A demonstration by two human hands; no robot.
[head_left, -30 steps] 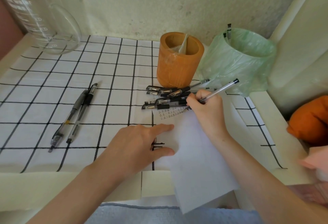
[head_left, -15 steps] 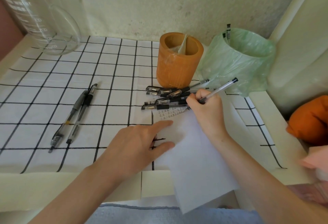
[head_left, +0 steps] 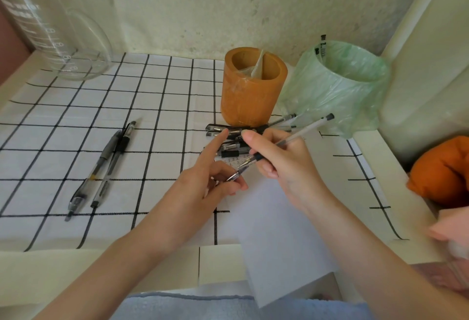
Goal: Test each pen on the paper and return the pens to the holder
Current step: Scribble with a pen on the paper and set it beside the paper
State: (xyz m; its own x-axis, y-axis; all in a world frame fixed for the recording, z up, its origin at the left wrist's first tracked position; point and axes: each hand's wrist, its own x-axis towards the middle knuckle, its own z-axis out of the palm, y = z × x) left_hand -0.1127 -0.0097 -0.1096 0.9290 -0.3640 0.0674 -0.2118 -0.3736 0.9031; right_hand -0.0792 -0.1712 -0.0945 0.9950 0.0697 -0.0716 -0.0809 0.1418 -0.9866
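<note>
The clear pen [head_left: 291, 138] is in the air above the paper [head_left: 279, 231], its tip pointing down and to the left. The right hand [head_left: 284, 165] grips its barrel, and the left hand [head_left: 203, 182] pinches its tip end with the index finger straight. Behind the hands, a pile of pens [head_left: 228, 132] lies on the desk [head_left: 63, 264] just before the orange holder [head_left: 251, 96].

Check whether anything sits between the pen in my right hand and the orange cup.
Nothing tall. Between the pen in the right hand and the orange cup there is only the heap of loose pens, lying flat at the cup's foot. A pale plastic scrap leans inside the cup's mouth, taking part of the opening.
</note>
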